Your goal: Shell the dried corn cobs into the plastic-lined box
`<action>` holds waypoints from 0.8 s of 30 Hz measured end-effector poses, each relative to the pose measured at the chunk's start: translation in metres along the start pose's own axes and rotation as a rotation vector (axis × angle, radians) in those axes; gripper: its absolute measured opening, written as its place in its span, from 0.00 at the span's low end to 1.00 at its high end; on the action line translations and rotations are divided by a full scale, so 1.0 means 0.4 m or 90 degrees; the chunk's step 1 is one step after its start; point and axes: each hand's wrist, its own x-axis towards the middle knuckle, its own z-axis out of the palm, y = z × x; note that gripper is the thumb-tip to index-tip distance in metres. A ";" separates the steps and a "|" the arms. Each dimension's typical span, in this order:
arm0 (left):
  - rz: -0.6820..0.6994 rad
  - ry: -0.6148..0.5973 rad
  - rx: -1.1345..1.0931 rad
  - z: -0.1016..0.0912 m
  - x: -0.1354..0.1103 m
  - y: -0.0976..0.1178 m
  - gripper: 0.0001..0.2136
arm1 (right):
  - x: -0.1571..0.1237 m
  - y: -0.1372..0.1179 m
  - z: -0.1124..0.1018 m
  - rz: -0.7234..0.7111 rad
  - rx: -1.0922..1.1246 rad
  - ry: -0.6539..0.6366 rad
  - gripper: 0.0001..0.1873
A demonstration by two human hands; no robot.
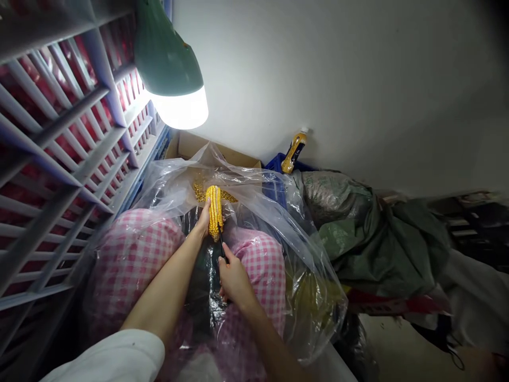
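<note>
Presently, from my distant place, I see through the head camera that the left hand holds a yellow corn cob by its left side. Its fingers are closed around the cob, although most of them are hidden behind it, so I cannot tell how each one is placed. The cob stands nearly upright in the middle of the scene, between two knees covered by pink checked cloth. On the near right, the right hand pinches a thin dark tool, with the thumb lying along it and the other fingers curled under. The tip of this tool reaches the lower right part of the cob; whether it enters between the grains, I cannot tell. A transparent plastic sheet spreads over the knees and around both hands, and just beyond the cob I notice yellow kernels. Farther, near the wall, there are a cardboard box and, to its right, a blue basket with a bottle leaning at it. At far left, a lit lamp hangs beside a pale slatted crate.
</note>
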 end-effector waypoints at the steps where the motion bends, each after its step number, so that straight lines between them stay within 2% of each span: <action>1: 0.006 0.002 -0.003 0.000 0.001 0.000 0.29 | -0.004 -0.005 0.004 -0.023 -0.126 0.041 0.27; 3: 0.015 0.002 -0.005 0.000 0.004 -0.001 0.29 | -0.011 -0.011 0.017 -0.039 -0.341 0.087 0.29; 4: 0.017 0.001 -0.004 -0.001 0.006 -0.002 0.29 | -0.013 -0.012 0.022 -0.033 -0.402 0.087 0.31; 6: 0.022 -0.001 0.001 -0.003 0.010 -0.004 0.28 | -0.012 -0.007 0.026 -0.042 -0.416 0.083 0.31; 7: 0.025 -0.001 0.004 -0.004 0.011 -0.005 0.27 | -0.008 -0.002 0.022 -0.063 -0.377 0.089 0.29; 9: 0.028 0.002 0.008 -0.006 0.013 -0.008 0.27 | 0.003 0.009 0.006 -0.069 -0.210 0.063 0.26; 12: 0.031 0.005 0.012 -0.008 0.011 -0.012 0.26 | 0.021 0.017 -0.028 0.025 0.140 -0.084 0.27; 14: 0.028 0.000 0.015 -0.008 0.009 -0.013 0.26 | 0.025 0.014 -0.042 0.069 0.251 -0.142 0.28; 16: 0.023 -0.006 0.019 -0.007 0.006 -0.012 0.27 | 0.021 0.006 -0.040 0.049 0.176 -0.107 0.28; 19: 0.027 -0.006 0.020 -0.004 0.004 -0.008 0.28 | 0.007 -0.003 -0.010 -0.042 -0.165 0.044 0.26; 21: 0.039 0.001 0.017 -0.003 0.007 -0.006 0.27 | 0.001 -0.002 0.016 -0.060 -0.347 0.095 0.28; 22: 0.043 0.004 0.016 -0.002 0.008 -0.005 0.27 | 0.000 0.000 0.026 -0.054 -0.388 0.098 0.30; 24: 0.047 0.005 0.014 -0.003 0.013 -0.005 0.26 | 0.002 0.006 0.037 -0.057 -0.364 0.103 0.29</action>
